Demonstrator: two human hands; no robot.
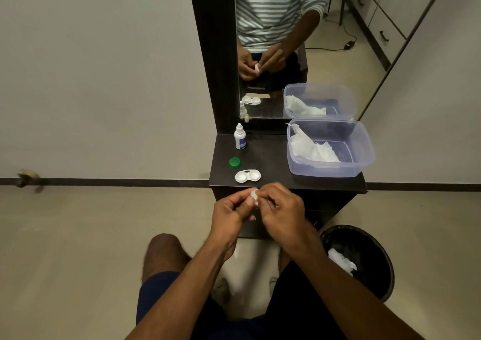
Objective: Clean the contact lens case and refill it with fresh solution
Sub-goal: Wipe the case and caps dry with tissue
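Note:
The white contact lens case (pixel 247 176) lies open near the front edge of the dark shelf (pixel 273 157), both wells uncovered. A green cap (pixel 234 162) sits to its left. The white solution bottle (pixel 239 136) stands upright behind it. In front of the shelf, my left hand (pixel 231 209) and my right hand (pixel 279 205) are pressed together around a small white object (pixel 254 195), which looks like a cap or a bit of tissue; fingers hide most of it.
A clear plastic tub (pixel 364 157) holding crumpled white tissue stands on the shelf's right half. A mirror (pixel 270 53) rises behind the shelf. A black waste bin (pixel 364 259) with used tissue stands on the floor at the lower right.

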